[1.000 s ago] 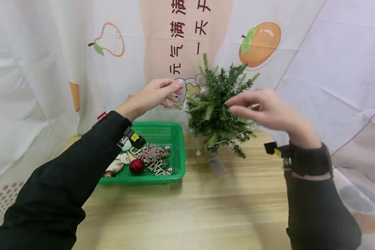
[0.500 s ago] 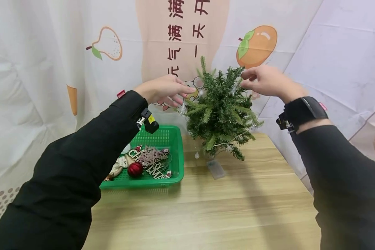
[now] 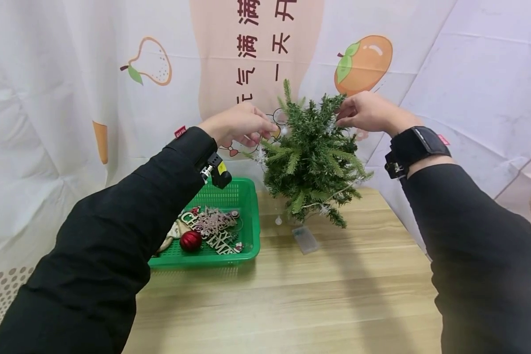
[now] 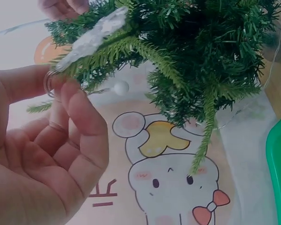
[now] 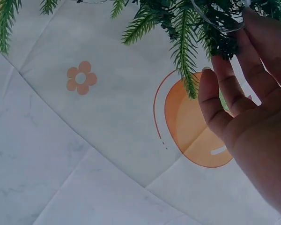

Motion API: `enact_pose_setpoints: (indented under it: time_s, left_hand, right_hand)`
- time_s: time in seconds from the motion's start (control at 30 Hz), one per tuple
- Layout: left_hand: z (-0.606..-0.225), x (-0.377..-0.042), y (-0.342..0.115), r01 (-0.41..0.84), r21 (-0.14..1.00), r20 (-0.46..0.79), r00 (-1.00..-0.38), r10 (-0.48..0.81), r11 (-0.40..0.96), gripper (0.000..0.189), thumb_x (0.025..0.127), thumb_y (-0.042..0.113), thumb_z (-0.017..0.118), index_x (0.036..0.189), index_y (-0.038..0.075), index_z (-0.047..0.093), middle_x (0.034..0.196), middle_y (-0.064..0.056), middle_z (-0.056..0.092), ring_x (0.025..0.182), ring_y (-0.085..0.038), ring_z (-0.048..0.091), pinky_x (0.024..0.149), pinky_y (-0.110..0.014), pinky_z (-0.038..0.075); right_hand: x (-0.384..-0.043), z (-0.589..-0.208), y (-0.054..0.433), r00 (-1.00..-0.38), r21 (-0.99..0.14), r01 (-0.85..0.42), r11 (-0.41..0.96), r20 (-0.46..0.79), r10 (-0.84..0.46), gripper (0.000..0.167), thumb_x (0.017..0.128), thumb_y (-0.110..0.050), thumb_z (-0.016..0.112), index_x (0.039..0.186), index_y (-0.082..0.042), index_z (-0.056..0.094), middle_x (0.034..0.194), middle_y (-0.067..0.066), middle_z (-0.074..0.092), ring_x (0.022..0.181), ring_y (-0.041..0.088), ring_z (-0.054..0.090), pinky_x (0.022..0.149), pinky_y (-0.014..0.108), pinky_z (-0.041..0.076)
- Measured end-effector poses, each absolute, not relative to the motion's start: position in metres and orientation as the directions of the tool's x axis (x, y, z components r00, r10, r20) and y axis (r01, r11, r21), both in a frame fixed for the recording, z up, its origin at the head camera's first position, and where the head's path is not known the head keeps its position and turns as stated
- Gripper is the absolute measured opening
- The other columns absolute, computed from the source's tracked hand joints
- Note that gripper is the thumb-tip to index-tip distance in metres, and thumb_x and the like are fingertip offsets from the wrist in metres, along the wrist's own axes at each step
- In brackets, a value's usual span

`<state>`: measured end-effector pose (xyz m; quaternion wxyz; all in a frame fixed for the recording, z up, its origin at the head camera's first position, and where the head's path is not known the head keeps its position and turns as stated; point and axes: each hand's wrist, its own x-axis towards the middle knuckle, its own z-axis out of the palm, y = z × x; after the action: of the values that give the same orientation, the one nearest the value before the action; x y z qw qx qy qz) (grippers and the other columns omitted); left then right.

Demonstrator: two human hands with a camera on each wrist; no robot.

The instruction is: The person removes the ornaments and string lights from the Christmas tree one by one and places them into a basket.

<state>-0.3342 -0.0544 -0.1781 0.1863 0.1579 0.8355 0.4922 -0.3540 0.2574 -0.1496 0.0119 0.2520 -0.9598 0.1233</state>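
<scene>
A small artificial Christmas tree [image 3: 314, 152] stands on the table with a thin clear light-string wire strung through its branches. At its left side my left hand [image 3: 245, 124] pinches a loop of the wire [image 4: 50, 84] between thumb and forefinger. A white bead [image 4: 120, 88] hangs beside those fingers, and a frosted white snowflake [image 4: 96, 36] lies along the branch. My right hand [image 3: 363, 113] is at the tree's upper right branch, fingertips pinching the wire [image 5: 215, 26] close against the needles. The branch partly hides these fingertips.
A green basket [image 3: 253, 236] stands left of the tree, holding a red ball [image 3: 190, 241], wooden letter cutouts and other ornaments. A clear flat piece [image 3: 306, 240] lies in front of the tree. A printed curtain [image 3: 159, 123] hangs behind.
My right hand has risen from in front of the tree to its upper right branch and closed its fingertips there. My left hand has moved right to the tree, its fingers drawing together.
</scene>
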Motion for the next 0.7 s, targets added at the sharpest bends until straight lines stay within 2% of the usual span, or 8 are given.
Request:
enact_pose_setpoints:
  time_s: [0.23, 0.4, 0.5, 0.57, 0.63, 0.7]
  left_hand:
    - [-0.169, -0.333, -0.059, 0.062, 0.891, -0.131, -0.913, 0.387, 0.449, 0.027, 0.105, 0.021, 0.06, 0.128, 0.007, 0.067, 0.097, -0.005, 0.059, 0.06, -0.009, 0.047, 0.059, -0.02, 0.05]
    - [-0.161, -0.334, -0.061, 0.046, 0.898, -0.121, -0.93, 0.347, 0.437, 0.031, 0.106, 0.02, 0.058, 0.133, 0.006, 0.065, 0.091, -0.003, 0.057, 0.058, -0.008, 0.047, 0.058, -0.019, 0.05]
    - [-0.16, -0.337, -0.063, 0.046, 0.891, -0.118, -0.937, 0.329, 0.451, 0.028, 0.105, 0.02, 0.059, 0.127, 0.005, 0.068, 0.082, 0.0, 0.056, 0.057, -0.008, 0.046, 0.056, -0.019, 0.048]
    - [-0.163, -0.339, -0.065, 0.052, 0.881, -0.112, -0.943, 0.314, 0.47, 0.024, 0.104, 0.023, 0.062, 0.118, 0.006, 0.072, 0.073, 0.002, 0.054, 0.053, -0.008, 0.044, 0.052, -0.019, 0.045]
    - [-0.166, -0.342, -0.067, 0.065, 0.861, -0.104, -0.949, 0.298, 0.505, 0.022, 0.102, 0.027, 0.065, 0.099, 0.005, 0.072, 0.068, 0.003, 0.051, 0.05, -0.008, 0.04, 0.049, -0.019, 0.042]
    - [-0.169, -0.345, -0.068, 0.07, 0.843, -0.097, -0.956, 0.278, 0.533, 0.024, 0.1, 0.029, 0.067, 0.095, 0.007, 0.073, 0.064, 0.004, 0.05, 0.048, -0.009, 0.037, 0.046, -0.02, 0.038]
  right_hand:
    - [-0.358, -0.153, 0.264, -0.868, -0.256, -0.494, 0.831, 0.099, -0.486, 0.036, 0.104, -0.021, 0.062, 0.127, 0.006, 0.066, 0.125, 0.027, 0.065, 0.112, 0.044, 0.063, 0.098, 0.057, 0.046]
    - [-0.358, -0.153, 0.268, -0.866, -0.273, -0.499, 0.822, 0.125, -0.484, 0.035, 0.105, -0.023, 0.06, 0.126, 0.004, 0.067, 0.127, 0.026, 0.064, 0.114, 0.045, 0.061, 0.099, 0.058, 0.044]
    - [-0.357, -0.153, 0.269, -0.875, -0.296, -0.483, 0.824, 0.123, -0.468, 0.036, 0.105, -0.024, 0.059, 0.127, 0.003, 0.067, 0.129, 0.026, 0.063, 0.116, 0.045, 0.06, 0.101, 0.059, 0.042]
    - [-0.357, -0.154, 0.269, -0.889, -0.323, -0.457, 0.829, 0.119, -0.443, 0.037, 0.105, -0.026, 0.059, 0.127, 0.002, 0.067, 0.13, 0.026, 0.063, 0.117, 0.044, 0.059, 0.102, 0.059, 0.041]
    - [-0.357, -0.156, 0.268, -0.9, -0.357, -0.432, 0.828, 0.118, -0.419, 0.037, 0.105, -0.027, 0.06, 0.127, 0.002, 0.067, 0.131, 0.025, 0.062, 0.119, 0.043, 0.058, 0.104, 0.059, 0.04]
    - [-0.357, -0.157, 0.268, -0.911, -0.398, -0.408, 0.821, 0.121, -0.394, 0.037, 0.104, -0.028, 0.061, 0.125, 0.001, 0.068, 0.129, 0.024, 0.064, 0.12, 0.042, 0.057, 0.105, 0.058, 0.039]
